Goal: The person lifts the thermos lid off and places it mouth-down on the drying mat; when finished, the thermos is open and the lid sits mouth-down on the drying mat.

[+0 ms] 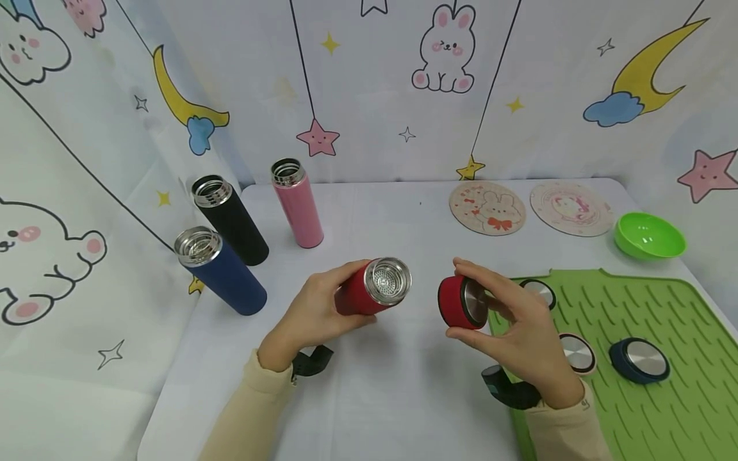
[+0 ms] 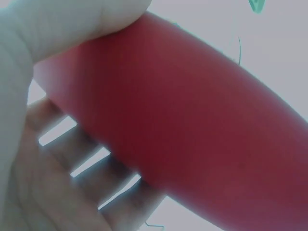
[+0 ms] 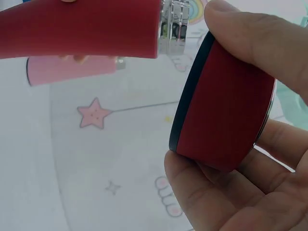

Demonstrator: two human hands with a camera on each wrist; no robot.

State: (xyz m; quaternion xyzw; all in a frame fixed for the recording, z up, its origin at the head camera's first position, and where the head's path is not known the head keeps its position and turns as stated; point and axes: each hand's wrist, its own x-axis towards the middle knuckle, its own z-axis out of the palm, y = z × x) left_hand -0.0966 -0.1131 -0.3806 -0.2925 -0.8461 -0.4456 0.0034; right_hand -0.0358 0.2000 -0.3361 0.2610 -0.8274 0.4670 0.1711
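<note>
My left hand grips a red thermos bottle round its body, its steel mouth turned toward the head camera with a perforated strainer inside. In the left wrist view the red body fills most of the picture, thumb on one side and fingers on the other. My right hand pinches a red bottle lid between thumb and fingers, its steel top facing the palm side. Bottle and lid are apart, a gap between them. The right wrist view shows the lid with its dark rim toward the bottle's threaded steel neck.
Uncapped blue, black and pink bottles stand at left. A green mat at right bears several lids, including a blue one. Behind it are two round coasters and a green bowl.
</note>
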